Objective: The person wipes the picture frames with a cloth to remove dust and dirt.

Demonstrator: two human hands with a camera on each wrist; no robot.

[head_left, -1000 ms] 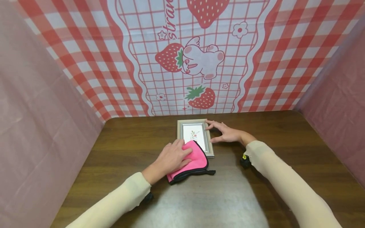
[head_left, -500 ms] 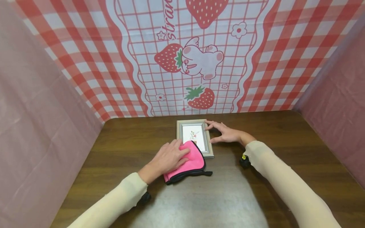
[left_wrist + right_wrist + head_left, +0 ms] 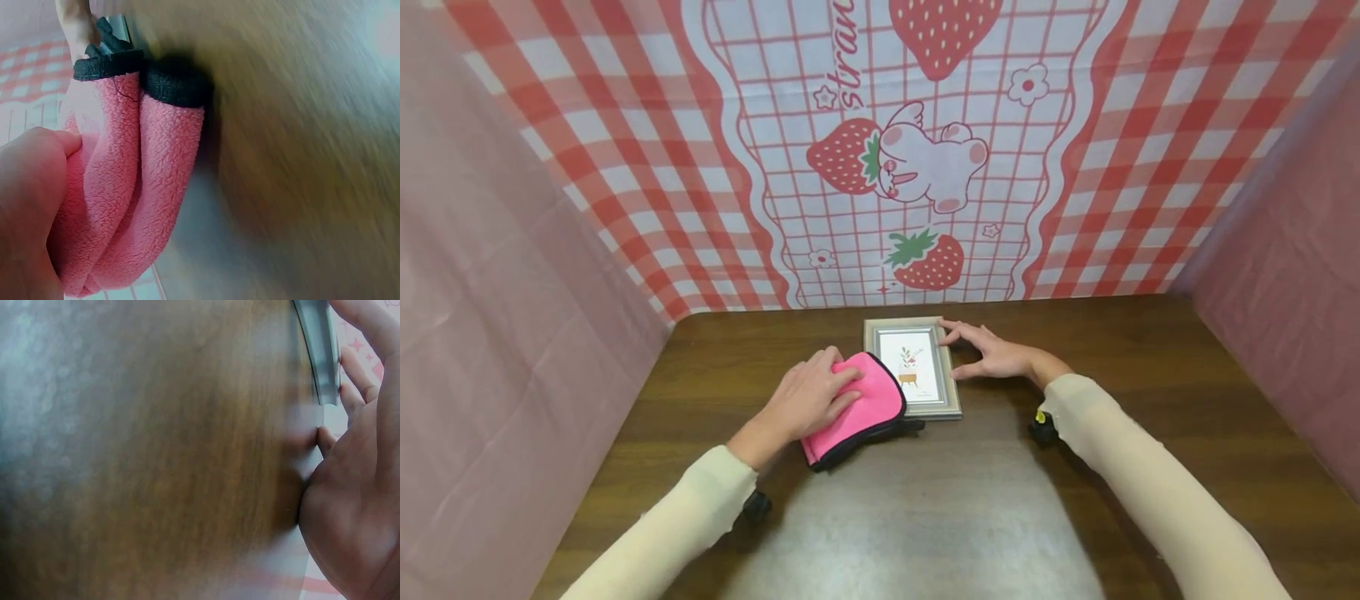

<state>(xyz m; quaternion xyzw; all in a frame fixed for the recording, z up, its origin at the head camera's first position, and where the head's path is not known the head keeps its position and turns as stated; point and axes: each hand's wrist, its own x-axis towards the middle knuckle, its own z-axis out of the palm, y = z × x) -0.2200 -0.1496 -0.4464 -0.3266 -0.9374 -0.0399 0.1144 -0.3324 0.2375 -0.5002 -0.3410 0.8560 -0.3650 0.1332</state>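
Note:
My left hand (image 3: pixel 805 392) grips a folded pink cleaning cloth (image 3: pixel 868 400) with black trim and a black loop. The cloth covers the lower left corner of a picture frame (image 3: pixel 955 400), which lies flat on the table. In the left wrist view the fluffy cloth (image 3: pixel 125 187) is bunched, with my thumb (image 3: pixel 56 150) against it. At the frame's right side, my right hand (image 3: pixel 1000 354) touches the border with spread fingertips and thumb. The right wrist view shows the frame's grey edge (image 3: pixel 319 350) beside the fingers. The picture is a potted plant on white.
The brown wooden table (image 3: pixel 925 517) ends at a red-and-white checked strawberry backdrop (image 3: pixel 700 167), close behind the frame. Pink cloth walls (image 3: pixel 497 333) stand at both sides.
My left hand has drawn the cloth leftward and slightly up, uncovering more of the picture. My right hand stays at the frame's right edge, and the frame keeps its place.

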